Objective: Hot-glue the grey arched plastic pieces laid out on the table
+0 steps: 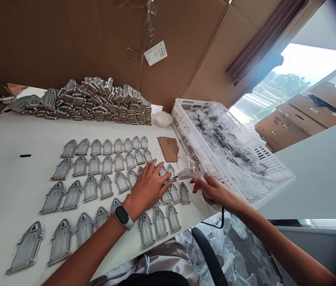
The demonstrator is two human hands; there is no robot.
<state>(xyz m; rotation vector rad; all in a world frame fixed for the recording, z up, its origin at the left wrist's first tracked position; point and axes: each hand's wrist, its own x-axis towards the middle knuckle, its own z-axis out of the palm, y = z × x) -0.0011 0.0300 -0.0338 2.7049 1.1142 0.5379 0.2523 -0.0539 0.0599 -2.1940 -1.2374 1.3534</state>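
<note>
The left hand, a smartwatch with a dark face and pale strap on its wrist, lies flat with fingers spread across the right end of the rows of flat grey arch-shaped window pieces laid out on the white table, pressing on a few of them and gripping nothing. Just to its right, the right hand is wrapped around the handle of a white glue gun, whose nozzle points left at a grey piece by the left fingertips; whether the tip touches it is hard to make out. A black cord hangs from under that hand off the near table edge. Farther back sits a heaped stack of the same grey pieces, with a small white bowl and a brown cardboard scrap to its right. A white slatted plastic crate lined with clear film holds more grey parts on the right
</note>
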